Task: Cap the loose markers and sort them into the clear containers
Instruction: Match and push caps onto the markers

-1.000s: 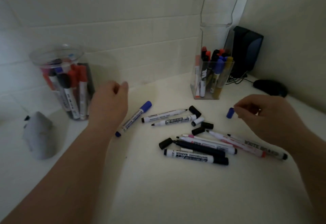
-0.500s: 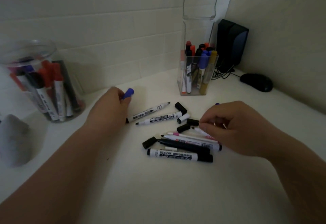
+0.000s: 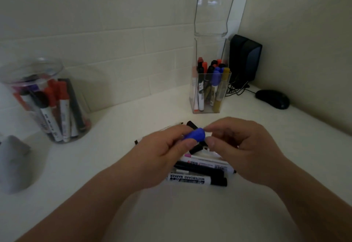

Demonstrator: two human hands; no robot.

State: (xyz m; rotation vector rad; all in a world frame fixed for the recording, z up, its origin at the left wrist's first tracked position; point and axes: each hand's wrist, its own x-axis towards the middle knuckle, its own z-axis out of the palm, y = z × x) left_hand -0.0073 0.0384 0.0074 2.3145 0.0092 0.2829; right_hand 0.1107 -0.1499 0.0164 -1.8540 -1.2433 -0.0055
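Note:
My left hand (image 3: 162,152) grips a blue marker, most of it hidden in the fist. Its blue end (image 3: 196,135) sticks out toward my right hand (image 3: 243,150), which pinches at that blue cap with thumb and forefinger. Both hands hover over a pile of loose markers (image 3: 190,179) on the white table, with loose black caps (image 3: 191,124) among them. A round clear jar (image 3: 47,66) of red and black markers stands at the left. A square clear container (image 3: 194,106) with mixed markers stands at the back.
A grey object (image 3: 13,163) lies at the left edge. A black speaker (image 3: 244,58), its cables and a black mouse (image 3: 272,99) sit in the back right corner. A tall clear holder (image 3: 213,7) rises against the wall above the square container.
My left hand picked the blue marker up off the table and brought it to the centre. My right hand, holding the blue cap, came in to meet it over the pile.

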